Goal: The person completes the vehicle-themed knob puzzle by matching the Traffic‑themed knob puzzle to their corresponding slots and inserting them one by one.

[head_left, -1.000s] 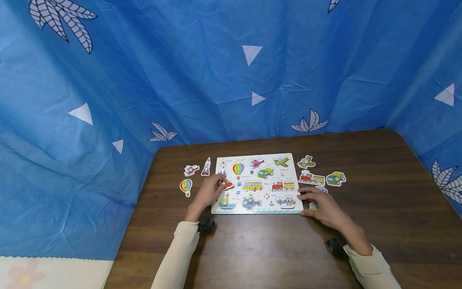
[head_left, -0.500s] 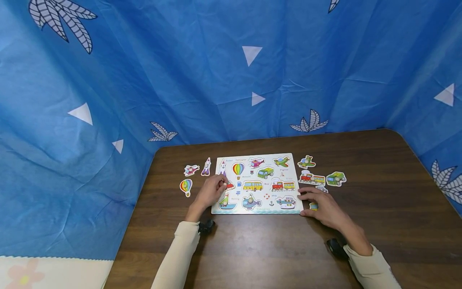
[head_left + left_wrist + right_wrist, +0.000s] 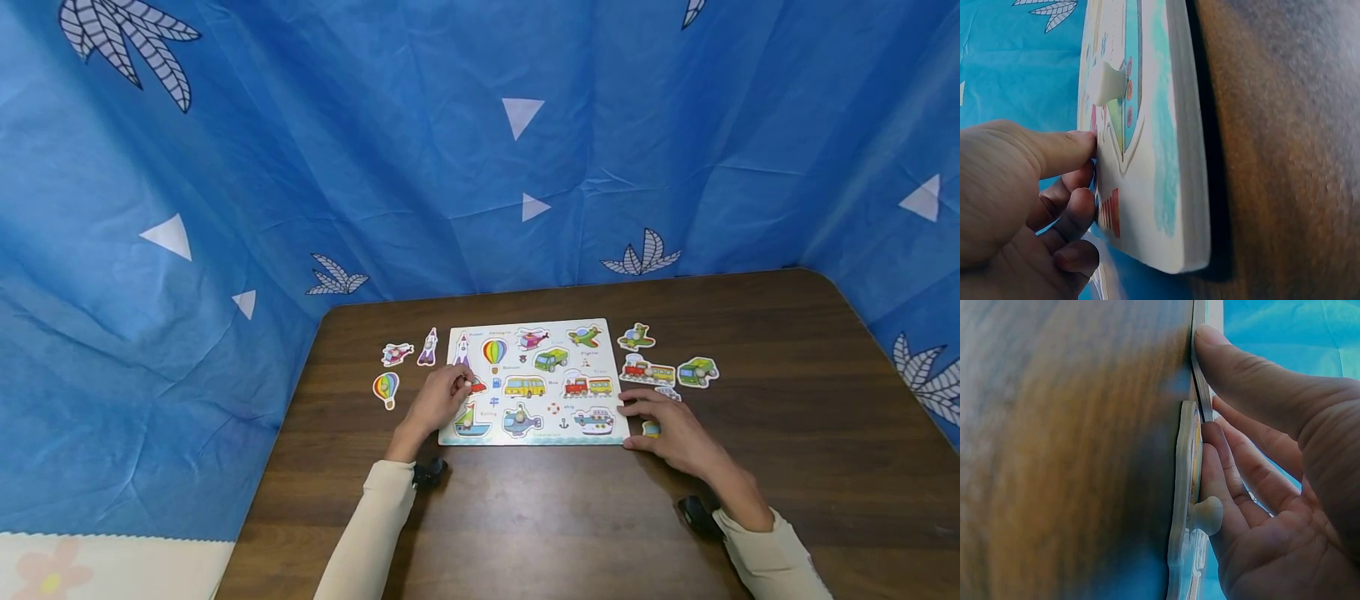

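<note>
On the white puzzle board (image 3: pixel 558 427) my left hand (image 3: pixel 433 400) pinches a red vehicle piece (image 3: pixel 479 386), partly covered by the fingers. In the left wrist view, thumb and fingertips meet close to the board's face. A sailboat piece (image 3: pixel 472 423) with a white knob (image 3: pixel 1109 84) sits just below that hand, and a submarine piece (image 3: pixel 521 420) with a knob lies beside it. My right hand (image 3: pixel 671 429) rests against the board's right edge, thumb (image 3: pixel 1254 369) near the front corner. Under its palm lies a loose knobbed piece (image 3: pixel 1188 475), mostly hidden.
Left of the board lie a helicopter piece (image 3: pixel 397 354), a rocket piece (image 3: pixel 428 347) and a balloon piece (image 3: pixel 386 389). To its right are a plane piece (image 3: pixel 636 336), a train piece (image 3: pixel 648 370) and a green truck piece (image 3: pixel 698 372). A blue curtain (image 3: pixel 450 167) hangs behind the table.
The red vehicle piece under my left fingers has shifted slightly and now shows less of its white border. My right hand has stayed where it was.
</note>
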`<state>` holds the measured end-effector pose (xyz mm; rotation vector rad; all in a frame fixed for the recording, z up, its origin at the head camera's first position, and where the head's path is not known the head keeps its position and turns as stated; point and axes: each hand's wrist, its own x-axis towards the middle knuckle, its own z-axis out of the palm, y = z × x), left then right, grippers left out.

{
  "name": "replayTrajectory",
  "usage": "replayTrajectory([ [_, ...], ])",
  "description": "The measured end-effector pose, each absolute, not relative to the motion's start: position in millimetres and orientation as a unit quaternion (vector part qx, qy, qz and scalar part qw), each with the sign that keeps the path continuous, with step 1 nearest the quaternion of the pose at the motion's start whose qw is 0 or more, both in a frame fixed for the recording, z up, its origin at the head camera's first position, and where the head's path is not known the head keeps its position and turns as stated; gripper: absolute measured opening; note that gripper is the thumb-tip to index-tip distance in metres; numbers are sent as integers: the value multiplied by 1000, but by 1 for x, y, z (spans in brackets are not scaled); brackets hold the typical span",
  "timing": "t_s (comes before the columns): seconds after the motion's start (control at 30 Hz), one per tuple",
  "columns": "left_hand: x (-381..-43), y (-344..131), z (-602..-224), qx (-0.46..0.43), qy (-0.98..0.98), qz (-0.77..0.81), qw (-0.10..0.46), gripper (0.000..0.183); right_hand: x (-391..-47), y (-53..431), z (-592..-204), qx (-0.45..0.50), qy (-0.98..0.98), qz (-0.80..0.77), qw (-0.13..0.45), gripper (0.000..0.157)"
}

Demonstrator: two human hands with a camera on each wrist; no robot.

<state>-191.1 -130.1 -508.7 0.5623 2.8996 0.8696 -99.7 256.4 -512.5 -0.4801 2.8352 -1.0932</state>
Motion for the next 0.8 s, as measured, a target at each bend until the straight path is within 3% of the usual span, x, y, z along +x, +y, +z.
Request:
replayTrajectory([
  [0.53,-189,-145,-507,180,934,307,14,21,-99,256,-514,-149,924,-351,40,44],
  [0.8,-190,-163,-498,159,943,293,-29,15,-100,257,-516,-157,923,-350,30,45],
])
